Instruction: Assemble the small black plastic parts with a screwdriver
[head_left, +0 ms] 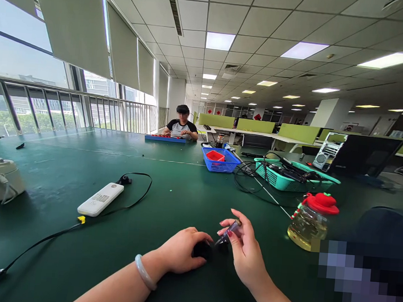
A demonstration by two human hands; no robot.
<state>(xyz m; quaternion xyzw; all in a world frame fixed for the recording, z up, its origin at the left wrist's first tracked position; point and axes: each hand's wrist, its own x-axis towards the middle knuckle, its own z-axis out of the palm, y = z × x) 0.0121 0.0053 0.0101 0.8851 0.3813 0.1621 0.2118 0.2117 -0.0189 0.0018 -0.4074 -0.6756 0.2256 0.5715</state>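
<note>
— Head view: where's the small black object (201,249)?
— On the green table (74,262), the left hand (181,251) curled tight around it.
— The right hand (245,252)?
— Fingers pinch a slim tool (229,231) (tip slanting down-left), just beside the object.

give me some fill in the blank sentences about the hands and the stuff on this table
1. The left hand grips a small object whose colour is ___.
2. The right hand holds a thin tube; the white power bank lies to its ___.
3. The jar of yellow liquid has a lid coloured ___.
4. The red box sits in a basket coloured ___.

Missing words: black; left; red; blue.
</note>
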